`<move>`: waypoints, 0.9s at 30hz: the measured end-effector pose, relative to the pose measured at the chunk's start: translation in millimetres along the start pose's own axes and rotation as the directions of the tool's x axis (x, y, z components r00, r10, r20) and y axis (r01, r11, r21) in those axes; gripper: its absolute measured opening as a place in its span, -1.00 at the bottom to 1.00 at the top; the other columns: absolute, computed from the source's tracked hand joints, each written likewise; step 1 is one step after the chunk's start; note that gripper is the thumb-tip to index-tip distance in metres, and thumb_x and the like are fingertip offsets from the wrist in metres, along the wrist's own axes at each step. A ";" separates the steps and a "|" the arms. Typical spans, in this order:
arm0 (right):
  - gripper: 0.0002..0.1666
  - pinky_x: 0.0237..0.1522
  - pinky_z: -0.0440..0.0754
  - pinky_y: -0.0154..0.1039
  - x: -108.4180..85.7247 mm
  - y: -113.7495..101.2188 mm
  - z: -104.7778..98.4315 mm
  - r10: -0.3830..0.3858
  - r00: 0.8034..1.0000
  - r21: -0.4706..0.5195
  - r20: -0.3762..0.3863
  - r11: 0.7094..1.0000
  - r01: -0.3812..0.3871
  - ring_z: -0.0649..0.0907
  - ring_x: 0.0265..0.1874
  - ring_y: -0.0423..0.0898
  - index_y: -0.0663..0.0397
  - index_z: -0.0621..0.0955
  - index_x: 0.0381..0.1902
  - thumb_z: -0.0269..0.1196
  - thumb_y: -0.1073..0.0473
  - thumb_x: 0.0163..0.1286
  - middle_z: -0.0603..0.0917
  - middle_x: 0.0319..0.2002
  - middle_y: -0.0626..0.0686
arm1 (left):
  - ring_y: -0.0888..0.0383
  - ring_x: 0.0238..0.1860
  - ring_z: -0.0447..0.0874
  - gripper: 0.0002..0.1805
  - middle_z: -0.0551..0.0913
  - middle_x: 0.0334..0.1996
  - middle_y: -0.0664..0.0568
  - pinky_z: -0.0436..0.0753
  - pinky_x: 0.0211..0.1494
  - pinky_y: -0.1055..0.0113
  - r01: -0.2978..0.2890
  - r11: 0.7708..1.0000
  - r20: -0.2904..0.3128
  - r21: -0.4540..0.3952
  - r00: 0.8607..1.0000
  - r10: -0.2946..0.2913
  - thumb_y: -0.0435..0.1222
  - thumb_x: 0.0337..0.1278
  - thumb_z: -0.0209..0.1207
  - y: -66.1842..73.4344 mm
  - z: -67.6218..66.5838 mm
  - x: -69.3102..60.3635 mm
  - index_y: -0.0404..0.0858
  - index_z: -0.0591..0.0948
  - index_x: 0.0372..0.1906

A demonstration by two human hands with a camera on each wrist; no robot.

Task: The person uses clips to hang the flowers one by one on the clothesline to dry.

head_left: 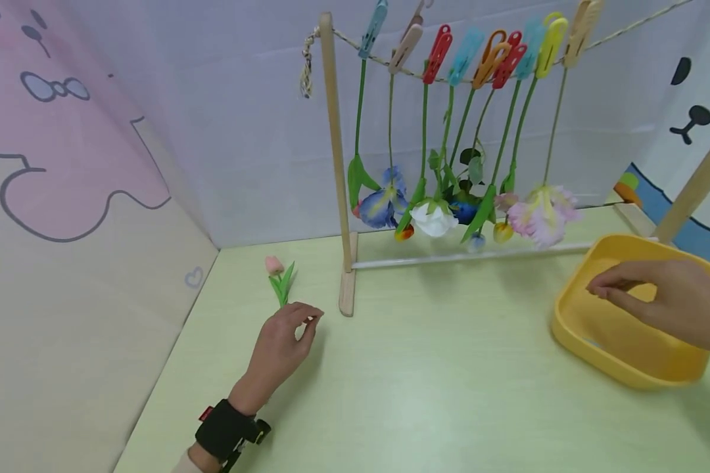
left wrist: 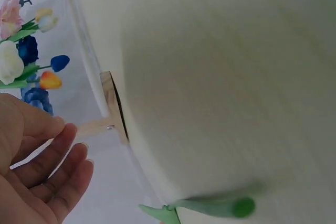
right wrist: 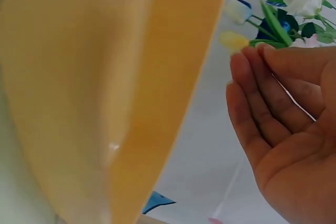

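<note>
My left hand (head_left: 281, 345) is over the table's left part, thumb and fingertips close together and nothing held. Just beyond it lies a pink artificial tulip (head_left: 274, 265) with green leaves; its lower stem is hidden behind the hand. In the left wrist view, a green stem (left wrist: 210, 207) lies below the fingers. My right hand (head_left: 668, 299) hovers above a yellow basin (head_left: 618, 371), fingers loosely bent and holding nothing. The right wrist view has this hand (right wrist: 283, 114) beside the basin wall (right wrist: 168, 77). A small light-blue piece (head_left: 591, 343) shows inside the basin.
A wooden rack (head_left: 334, 144) stands at the back, a rope strung from its post. Colored clothespins (head_left: 438, 54) clip several artificial flowers upside down, among them a white one (head_left: 434, 218) and a pink one (head_left: 543, 215). A white bar (head_left: 467, 257) runs along the rack's base.
</note>
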State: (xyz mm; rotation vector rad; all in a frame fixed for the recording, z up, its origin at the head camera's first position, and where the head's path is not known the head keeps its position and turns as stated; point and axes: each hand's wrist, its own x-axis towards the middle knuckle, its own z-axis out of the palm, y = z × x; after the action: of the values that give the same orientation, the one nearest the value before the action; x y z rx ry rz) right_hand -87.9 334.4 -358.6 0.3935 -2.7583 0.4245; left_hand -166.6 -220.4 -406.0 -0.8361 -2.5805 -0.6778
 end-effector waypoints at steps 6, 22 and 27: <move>-0.65 -0.47 0.63 -0.44 -15.6 9.9 22.0 -0.029 0.991 0.052 0.129 0.998 0.022 0.60 -0.48 -0.50 -0.18 0.79 -0.32 0.61 0.35 -0.02 0.69 -0.43 -0.42 | 0.08 -0.24 0.70 -0.79 0.73 -0.16 0.01 0.68 -0.26 0.19 0.133 0.987 0.031 0.086 0.990 -0.136 -0.49 0.09 0.43 -21.0 -6.8 -19.7 -0.23 0.78 -0.17; -0.71 -0.29 0.71 -0.34 -28.4 6.1 42.6 0.001 0.919 0.169 0.395 0.983 -0.074 0.61 -0.37 -0.44 -0.03 0.78 -0.17 0.55 0.30 0.12 0.72 -0.29 -0.32 | 0.17 -0.36 0.71 -0.82 0.78 -0.26 0.00 0.68 -0.34 0.34 0.337 0.941 0.112 -0.029 0.937 -0.332 -0.55 0.15 0.34 -40.0 -16.9 -38.0 -0.27 0.79 -0.20; -0.76 -0.28 0.72 -0.33 -28.9 7.1 44.9 0.035 0.911 0.146 0.411 0.984 -0.103 0.64 -0.36 -0.40 -0.01 0.78 -0.18 0.52 0.31 0.18 0.74 -0.26 -0.23 | 0.17 -0.39 0.69 -0.79 0.77 -0.30 -0.02 0.67 -0.36 0.32 0.334 0.942 0.097 -0.009 0.938 -0.332 -0.58 0.12 0.36 -41.0 -23.4 -37.9 -0.28 0.78 -0.20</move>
State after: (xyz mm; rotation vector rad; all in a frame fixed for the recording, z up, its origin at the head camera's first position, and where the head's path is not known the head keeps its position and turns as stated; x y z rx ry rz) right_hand -75.9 332.3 -411.1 0.4714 -3.1613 0.6581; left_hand -158.8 -279.3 -417.4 -0.4466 -2.8369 -0.7823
